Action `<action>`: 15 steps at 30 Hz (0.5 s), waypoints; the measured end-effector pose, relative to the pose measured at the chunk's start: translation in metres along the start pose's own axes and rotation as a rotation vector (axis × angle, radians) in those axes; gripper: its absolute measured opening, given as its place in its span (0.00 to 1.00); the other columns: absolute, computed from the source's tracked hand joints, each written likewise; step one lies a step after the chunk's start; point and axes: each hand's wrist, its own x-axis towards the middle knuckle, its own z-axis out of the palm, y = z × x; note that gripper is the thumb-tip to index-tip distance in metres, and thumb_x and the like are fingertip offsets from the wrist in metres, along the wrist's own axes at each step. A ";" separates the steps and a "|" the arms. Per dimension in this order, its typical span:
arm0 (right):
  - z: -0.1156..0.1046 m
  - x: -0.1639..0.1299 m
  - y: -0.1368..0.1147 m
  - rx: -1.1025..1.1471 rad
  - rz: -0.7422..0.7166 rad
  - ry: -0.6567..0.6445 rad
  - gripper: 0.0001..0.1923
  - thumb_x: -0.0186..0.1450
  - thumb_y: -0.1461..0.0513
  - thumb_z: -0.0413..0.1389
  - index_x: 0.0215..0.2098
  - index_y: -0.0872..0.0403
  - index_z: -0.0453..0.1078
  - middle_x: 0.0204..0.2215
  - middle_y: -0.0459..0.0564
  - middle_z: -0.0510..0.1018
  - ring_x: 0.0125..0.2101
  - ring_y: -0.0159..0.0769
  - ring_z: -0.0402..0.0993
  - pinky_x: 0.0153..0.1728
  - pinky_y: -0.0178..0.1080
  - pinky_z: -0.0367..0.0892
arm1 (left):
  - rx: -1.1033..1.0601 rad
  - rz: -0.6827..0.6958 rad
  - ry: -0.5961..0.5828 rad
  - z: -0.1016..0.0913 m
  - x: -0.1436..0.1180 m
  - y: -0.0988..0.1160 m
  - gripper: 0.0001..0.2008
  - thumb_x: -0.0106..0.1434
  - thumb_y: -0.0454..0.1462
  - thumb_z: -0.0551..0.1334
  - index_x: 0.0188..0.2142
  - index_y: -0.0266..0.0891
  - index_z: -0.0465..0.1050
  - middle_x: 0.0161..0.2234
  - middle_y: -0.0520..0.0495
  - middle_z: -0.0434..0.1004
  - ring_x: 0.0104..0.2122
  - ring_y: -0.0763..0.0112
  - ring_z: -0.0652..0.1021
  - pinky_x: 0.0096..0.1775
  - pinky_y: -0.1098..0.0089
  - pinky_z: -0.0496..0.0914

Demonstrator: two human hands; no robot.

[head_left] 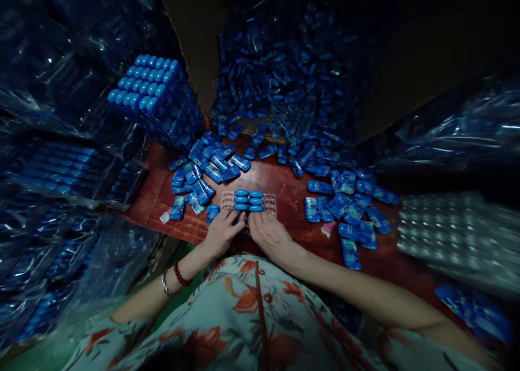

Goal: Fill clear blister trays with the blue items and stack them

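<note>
While hands (247,233) press tray (248,201) — loose packets (345,206) flank

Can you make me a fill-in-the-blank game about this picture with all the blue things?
1. The loose packets scattered on the table are the colour ____.
2. Both hands, the left hand and right hand, rest at the near edge of a clear ____.
3. The beaded bracelet is on the ____ wrist.

Missing words: blue; tray; left

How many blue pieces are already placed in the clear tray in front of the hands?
6: the blue pieces sit in two columns of three at the middle of the clear tray; none seem hidden.
</note>
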 end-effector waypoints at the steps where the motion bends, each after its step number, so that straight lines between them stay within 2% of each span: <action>1: 0.000 0.006 0.003 -0.001 0.007 0.002 0.14 0.64 0.72 0.43 0.41 0.61 0.68 0.30 0.55 0.72 0.30 0.39 0.67 0.29 0.40 0.60 | 0.045 -0.013 0.045 0.002 0.003 -0.004 0.15 0.66 0.32 0.50 0.48 0.40 0.70 0.43 0.39 0.71 0.41 0.63 0.71 0.39 0.64 0.68; 3: 0.003 0.013 0.010 0.016 0.025 0.017 0.14 0.65 0.71 0.43 0.42 0.60 0.68 0.31 0.55 0.73 0.32 0.39 0.68 0.30 0.39 0.61 | 0.074 -0.056 0.138 0.004 0.008 -0.012 0.15 0.65 0.32 0.53 0.49 0.43 0.70 0.46 0.39 0.68 0.44 0.61 0.70 0.41 0.63 0.67; 5: 0.007 0.010 0.019 0.041 0.061 0.063 0.15 0.66 0.69 0.44 0.48 0.57 0.66 0.34 0.54 0.74 0.32 0.37 0.69 0.31 0.38 0.61 | 0.020 -0.118 0.227 0.002 0.011 -0.018 0.15 0.64 0.34 0.55 0.49 0.45 0.70 0.48 0.40 0.65 0.45 0.62 0.70 0.43 0.62 0.67; 8: 0.012 -0.015 0.032 0.099 0.192 0.147 0.18 0.69 0.63 0.45 0.57 0.53 0.59 0.37 0.51 0.75 0.31 0.33 0.70 0.31 0.36 0.61 | -0.049 -0.338 0.319 -0.006 0.005 -0.021 0.15 0.65 0.37 0.55 0.51 0.44 0.68 0.46 0.41 0.65 0.44 0.63 0.69 0.46 0.61 0.67; 10: 0.015 -0.040 0.043 0.122 0.396 0.173 0.18 0.70 0.59 0.43 0.56 0.53 0.60 0.37 0.51 0.75 0.32 0.33 0.71 0.30 0.34 0.61 | -0.018 -0.520 0.242 -0.013 -0.005 -0.020 0.16 0.65 0.39 0.54 0.52 0.42 0.66 0.43 0.41 0.67 0.43 0.61 0.70 0.46 0.59 0.67; 12: 0.016 -0.062 0.058 0.101 0.641 0.150 0.17 0.70 0.57 0.43 0.52 0.55 0.63 0.38 0.52 0.75 0.34 0.35 0.72 0.30 0.34 0.61 | 0.004 -0.629 0.085 -0.017 -0.015 -0.020 0.18 0.64 0.41 0.56 0.53 0.40 0.66 0.43 0.41 0.69 0.43 0.58 0.71 0.45 0.57 0.68; 14: 0.017 -0.075 0.072 0.057 0.804 0.042 0.19 0.69 0.54 0.44 0.51 0.56 0.64 0.39 0.55 0.75 0.34 0.38 0.73 0.27 0.35 0.61 | -0.034 -0.680 -0.017 -0.018 -0.022 -0.022 0.21 0.63 0.43 0.57 0.54 0.39 0.63 0.45 0.39 0.67 0.43 0.57 0.72 0.44 0.58 0.69; 15: 0.017 -0.077 0.077 0.048 0.834 -0.046 0.20 0.68 0.53 0.45 0.52 0.57 0.63 0.39 0.56 0.75 0.33 0.39 0.73 0.25 0.36 0.60 | -0.072 -0.693 -0.034 -0.018 -0.024 -0.023 0.22 0.63 0.43 0.57 0.55 0.38 0.62 0.47 0.38 0.66 0.44 0.57 0.73 0.44 0.59 0.70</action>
